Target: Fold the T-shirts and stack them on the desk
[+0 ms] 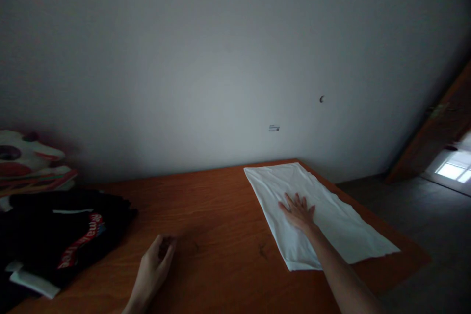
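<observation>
A: Where did the cloth lie?

B: White cloth [333, 221], spread nearly flat on the right part of the brown table [213, 216]; a thin strip of bare wood showed along the table's right edge.

A: And the hands?

B: Right hand [299, 212] palm down on the cloth, fingers fanned wide, gripping nothing. Left hand [156, 260] apart from it, over the bare wood, fingers loosely curled; no object seen in them, though I could not tell whether the tips met. The dark garment [37, 235] lay further left.

A: Risks noted?

B: Two, by my judgement. A palm dragged under pressure could bunch the cloth, since light wrinkles already ran across it and the left hand held down no edge. A push to the right could carry its side over the table's edge, the margin there being slim.

A: Orientation?

B: Long axis ran slantwise, from the wall [206, 83] towards the person and off to the right, roughly along the table's right edge. One short end faced the wall; the nearest corners pointed back towards the person's side.
</observation>
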